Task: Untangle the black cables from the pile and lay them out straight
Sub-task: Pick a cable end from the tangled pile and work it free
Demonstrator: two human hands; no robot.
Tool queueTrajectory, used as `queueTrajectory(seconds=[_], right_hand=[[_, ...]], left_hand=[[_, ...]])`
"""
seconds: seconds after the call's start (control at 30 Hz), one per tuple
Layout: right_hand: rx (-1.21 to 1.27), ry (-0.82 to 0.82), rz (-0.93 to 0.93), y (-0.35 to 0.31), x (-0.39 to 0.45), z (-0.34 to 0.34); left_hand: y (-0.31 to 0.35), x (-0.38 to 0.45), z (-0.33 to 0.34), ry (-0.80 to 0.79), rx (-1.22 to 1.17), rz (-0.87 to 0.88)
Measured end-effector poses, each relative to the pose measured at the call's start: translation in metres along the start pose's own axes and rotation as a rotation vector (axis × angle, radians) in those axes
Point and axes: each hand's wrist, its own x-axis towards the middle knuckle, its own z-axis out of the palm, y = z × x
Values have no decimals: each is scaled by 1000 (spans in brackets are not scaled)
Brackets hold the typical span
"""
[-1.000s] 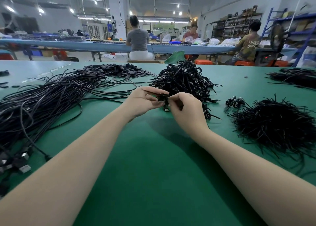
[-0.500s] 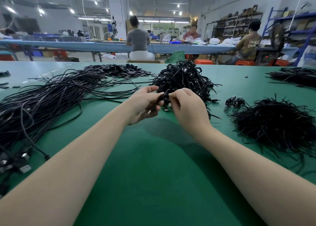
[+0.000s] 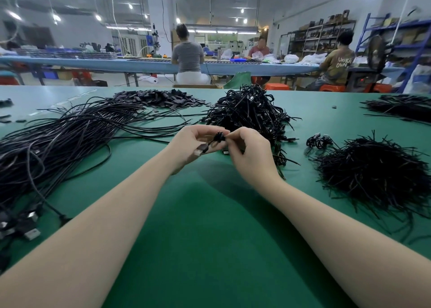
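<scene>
Cables fill most of what we see on the green table (image 3: 210, 237), and we take the tall tangled pile (image 3: 251, 114) at the middle of the far side as our landmark. Well to the left of that pile lies a broad sheaf of long straightened cables (image 3: 70, 139), running from the far side down to the near left corner, where their connector plugs (image 3: 28, 223) rest on the mat. Just left of the pile and a little behind it we see a flat heap of small black pieces (image 3: 161, 98).

In front of the pile, raised a little above the mat, our left hand (image 3: 193, 144) curls its fingers round a small coiled black cable (image 3: 218, 137), with one plug end (image 3: 201, 149) hanging down against the palm. Our right hand (image 3: 249, 153), just beside the left and touching the same coil, pinches it between thumb and fingertips. The coil sits between the two hands, close to the near edge of the pile.

Right of the pile a small bundled cable (image 3: 318, 140) lies alone on the mat. Beyond it, further right and nearer to us, spreads a bristly mound of short black ties (image 3: 373, 172). At the far right edge another dark heap (image 3: 403, 107) lies level with the pile.
</scene>
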Motion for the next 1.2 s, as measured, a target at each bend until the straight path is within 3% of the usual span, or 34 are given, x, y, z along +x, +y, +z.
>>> queueTrajectory(seconds=[0.17,0.27,0.33,0.43,0.5,0.57,0.67,0.8,0.87,1.0,1.13,1.2], right_hand=[[-138,-22,-59,-3,-1,0],[-403,75,-305,-7,2,-4],[-465,148,-362,-5,2,-5],[-308,-63,-86,3,-2,1],[-194,-276,115,6,-6,8],[-227,-373,79,7,-8,14],[-294,-423,-32,9,-8,17],[-249,-443,-11,11,-8,16],[-239,-459,-25,13,-6,15],[-211,-477,-10,16,-6,13],[-213,-477,-10,15,-5,13],[-218,-469,-13,14,-5,13]], left_hand=[[-7,2,-2,87,129,-107],[-5,5,8,119,-89,-261],[1,8,9,114,-237,-377],[2,8,4,112,-7,-506],[3,10,0,232,162,-470],[11,19,-4,367,147,-392],[37,53,0,435,429,-135],[97,122,18,436,556,145],[115,151,24,358,733,127],[100,164,17,15,1232,-245],[63,122,-24,-286,1347,-570],[50,89,-63,-342,1479,-731]])
